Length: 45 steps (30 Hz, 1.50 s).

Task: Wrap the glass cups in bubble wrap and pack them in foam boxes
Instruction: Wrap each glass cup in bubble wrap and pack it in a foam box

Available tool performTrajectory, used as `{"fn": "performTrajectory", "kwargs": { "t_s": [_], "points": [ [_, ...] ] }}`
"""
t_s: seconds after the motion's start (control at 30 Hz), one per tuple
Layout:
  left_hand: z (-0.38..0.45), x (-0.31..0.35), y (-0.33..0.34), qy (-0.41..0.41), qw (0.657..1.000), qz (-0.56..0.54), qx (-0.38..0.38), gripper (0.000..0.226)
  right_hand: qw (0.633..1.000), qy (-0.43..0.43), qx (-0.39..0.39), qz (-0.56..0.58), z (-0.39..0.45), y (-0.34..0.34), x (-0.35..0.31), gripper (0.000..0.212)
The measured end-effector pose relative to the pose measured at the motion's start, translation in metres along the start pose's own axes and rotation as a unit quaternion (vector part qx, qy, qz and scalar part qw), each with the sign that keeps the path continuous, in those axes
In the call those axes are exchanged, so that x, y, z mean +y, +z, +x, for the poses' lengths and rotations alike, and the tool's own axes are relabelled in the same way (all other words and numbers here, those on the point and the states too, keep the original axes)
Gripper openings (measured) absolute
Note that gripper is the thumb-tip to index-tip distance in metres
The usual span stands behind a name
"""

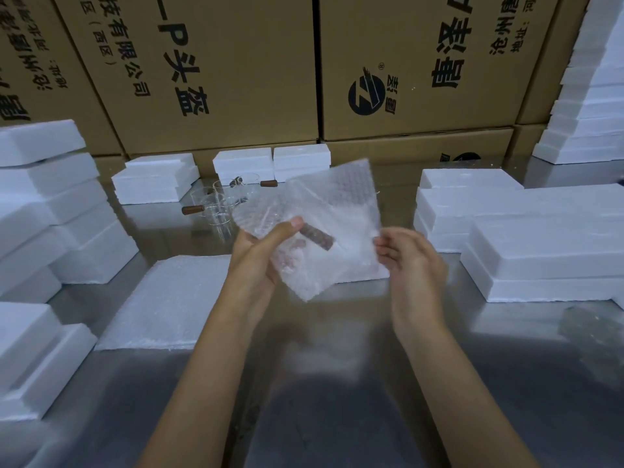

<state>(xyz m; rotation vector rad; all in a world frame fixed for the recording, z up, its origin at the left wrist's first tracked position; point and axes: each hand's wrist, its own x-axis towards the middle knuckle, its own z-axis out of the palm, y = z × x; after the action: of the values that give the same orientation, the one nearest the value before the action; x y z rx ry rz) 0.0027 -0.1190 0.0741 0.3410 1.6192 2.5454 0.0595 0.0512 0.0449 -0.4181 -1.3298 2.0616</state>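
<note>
Hands: we see two, both raised above the metal table [337,400].
Left hand [263,255]: it grips one glass cup through the bubble wrap, thumb curled over the front just beside the brown handle.
Right hand [410,261]: its fingertips pinch the right edge of the sheet, fingers bent.
Bubble wrap sheet [337,211]: we count one in the hands, partly folded round the cup, its free part standing up and to the right.
Held cup [270,217]: one, blurred behind the wrap; we make out its round body at upper left and its handle [316,236].
Cup direction: the handle's long axis runs on a slant from upper left to lower right, its free end pointing toward the right hand; we cannot tell which way the mouth faces.
Loose cups [216,207]: we count about three clear cups with brown handles on the table beyond the hands; the overlap keeps us from an exact count.
Bubble wrap stack [162,305]: one flat pile lying on the table to the left of the left forearm.
Foam boxes: many white ones, stacked at left [50,211], right [523,238] and far middle [270,163]; too many overlap for us to count.
Cardboard cartons [236,62]: a printed wall of them behind the table.
</note>
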Motion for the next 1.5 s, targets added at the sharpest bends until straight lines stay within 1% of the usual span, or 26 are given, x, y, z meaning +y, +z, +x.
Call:
{"fn": "performTrajectory", "kwargs": {
  "t_s": [0.03,0.07,0.1,0.13,0.17,0.23,0.27,0.3,0.33,0.37,0.43,0.5,0.57,0.6,0.67,0.7,0.77,0.83,1.0,1.13,1.2,1.27,1.3,1.37,1.43,1.5],
  "points": [
    [0.001,0.001,-0.001,-0.002,1.000,-0.028,0.011,0.053,0.999,-0.001,0.038,0.022,0.005,-0.009,-0.002,0.017],
    [0.001,0.001,-0.002,-0.004,0.999,-0.049,0.018,0.057,0.998,0.023,0.052,0.023,0.008,-0.010,-0.004,0.018],
    [0.001,0.002,-0.003,-0.005,0.998,-0.063,0.021,0.061,0.996,0.058,0.062,-0.003,0.010,-0.009,-0.003,0.021],
    [0.001,0.003,-0.003,-0.007,0.997,-0.075,0.022,0.064,0.994,0.105,0.015,-0.004,0.011,-0.009,-0.001,0.025],
    [0.001,0.003,-0.004,-0.008,0.996,-0.085,0.021,0.065,0.985,0.159,-0.070,-0.005,0.007,-0.007,-0.002,0.026],
    [0.000,0.002,-0.003,-0.011,0.996,-0.090,0.016,0.065,0.936,0.241,-0.254,-0.018,-0.005,-0.002,-0.002,0.019],
    [-0.001,0.002,-0.002,-0.014,0.996,-0.084,0.012,0.065,0.912,0.257,-0.318,-0.025,-0.010,-0.001,0.001,0.023],
    [-0.001,0.000,-0.001,-0.018,0.997,-0.074,0.006,0.064,0.899,0.257,-0.352,-0.032,-0.014,0.001,0.003,0.034],
    [-0.001,-0.002,0.000,-0.024,0.997,-0.068,-0.005,0.064,0.904,0.242,-0.351,-0.032,-0.014,0.003,0.006,0.043],
    [0.000,-0.005,0.001,-0.030,0.997,-0.063,-0.018,0.063,0.921,0.213,-0.323,-0.031,-0.014,0.005,0.006,0.046],
    [0.001,-0.012,0.003,-0.041,0.997,-0.048,-0.046,0.062,0.960,0.153,-0.235,-0.025,-0.009,0.006,0.004,0.040],
    [0.001,-0.018,0.003,-0.056,0.995,-0.008,-0.083,0.058,0.982,0.117,-0.151,-0.007,-0.001,0.001,0.002,0.026],
    [0.001,-0.022,0.002,-0.076,0.988,0.054,-0.121,0.048,0.988,0.101,-0.114,0.017,0.004,-0.004,0.001,0.014],
    [0.000,-0.024,0.002,-0.084,0.984,0.089,-0.133,0.048,0.990,0.094,-0.105,0.015,0.004,-0.005,0.000,0.010],
    [-0.001,-0.028,0.000,-0.100,0.975,0.154,-0.129,0.062,0.994,0.067,-0.089,-0.020,0.004,-0.005,0.002,0.003],
    [-0.001,-0.030,0.000,-0.106,0.969,0.184,-0.123,0.069,0.995,0.044,-0.081,-0.047,0.004,-0.006,0.003,0.008],
    [0.000,-0.030,-0.001,-0.107,0.956,0.236,-0.135,0.076,0.994,0.003,-0.072,-0.082,0.005,-0.007,0.005,0.011],
    [0.000,-0.030,-0.001,-0.101,0.946,0.272,-0.144,0.076,0.991,-0.028,-0.072,-0.105,0.006,-0.008,0.006,0.008],
    [0.000,-0.025,-0.003,-0.086,0.930,0.336,-0.124,0.066,0.987,-0.052,-0.075,-0.136,0.006,-0.009,0.009,0.006],
    [0.000,-0.022,-0.008,-0.056,0.942,0.311,-0.114,0.041,0.985,-0.042,-0.085,-0.143,0.005,-0.008,0.011,0.006],
    [0.003,-0.028,-0.006,-0.024,0.943,0.324,-0.076,0.028,0.985,-0.028,-0.079,-0.148,0.004,-0.005,0.011,0.008],
    [0.005,-0.039,-0.002,-0.007,0.944,0.329,-0.026,0.021,0.986,-0.033,-0.059,-0.149,0.002,-0.002,0.011,0.004],
    [0.006,-0.044,0.000,-0.004,0.942,0.334,-0.014,0.018,0.986,-0.046,-0.048,-0.151,0.001,0.000,0.010,0.008],
    [0.007,-0.053,0.002,0.005,0.928,0.373,-0.006,0.016,0.985,-0.088,-0.039,-0.145,-0.002,0.003,0.010,0.013],
    [0.007,-0.056,0.002,0.010,0.915,0.403,0.000,0.016,0.977,-0.143,-0.056,-0.145,-0.005,0.004,0.010,0.008],
    [0.007,-0.055,0.003,0.015,0.910,0.413,0.008,0.019,0.958,-0.187,-0.087,-0.200,-0.007,0.004,0.013,0.014]
  ]
}}
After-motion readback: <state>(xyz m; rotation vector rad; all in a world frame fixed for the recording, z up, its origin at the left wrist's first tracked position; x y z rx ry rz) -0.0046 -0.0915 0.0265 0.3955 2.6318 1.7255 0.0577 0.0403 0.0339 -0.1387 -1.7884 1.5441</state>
